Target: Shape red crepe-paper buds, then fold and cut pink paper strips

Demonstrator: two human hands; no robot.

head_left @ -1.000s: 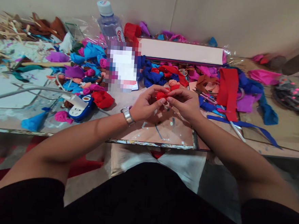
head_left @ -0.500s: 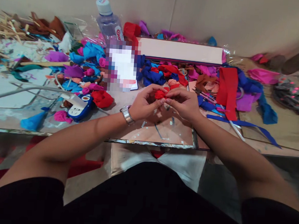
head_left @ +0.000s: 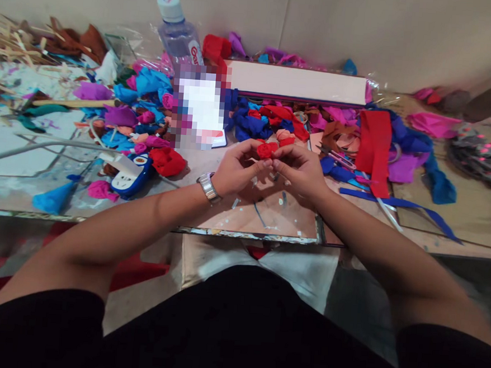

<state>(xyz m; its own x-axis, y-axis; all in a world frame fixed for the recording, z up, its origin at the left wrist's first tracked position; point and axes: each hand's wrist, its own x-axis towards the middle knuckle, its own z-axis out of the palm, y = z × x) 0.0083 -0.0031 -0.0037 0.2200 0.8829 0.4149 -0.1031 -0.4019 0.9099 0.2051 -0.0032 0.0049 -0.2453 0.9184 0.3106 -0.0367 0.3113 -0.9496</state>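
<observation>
Rosette: red and crumpled, raised over the near part of the table between both hands, its edges partly covered by fingers
Left hand: closed on the rosette, thumb on the near side, fingers curled around its left
Right hand: gripping too, thumb and forefinger at the rosette's right edge, the two thumb tips almost meeting
Watch: silver, on the left wrist
Scraps: small bits scattered on the table below the hands
Heap: blue, red, pink and brown pieces, crowding the space just beyond the hands
Phone: propped beyond the left hand, screen lit but blurred out, blocking the lower part of the bottle
Box: long and pale, behind the heap, near the wall
Red strip: right of the right hand, draped toward the near edge, above a blue strip
Cardboard: flat at far right
Red bundle: left of the left hand, touching or just beside the socket block; I cannot tell which
Cord: grey, crossing the left side to the plug
Blue cone: near the front edge, left
Sticks: piled at the far left
</observation>
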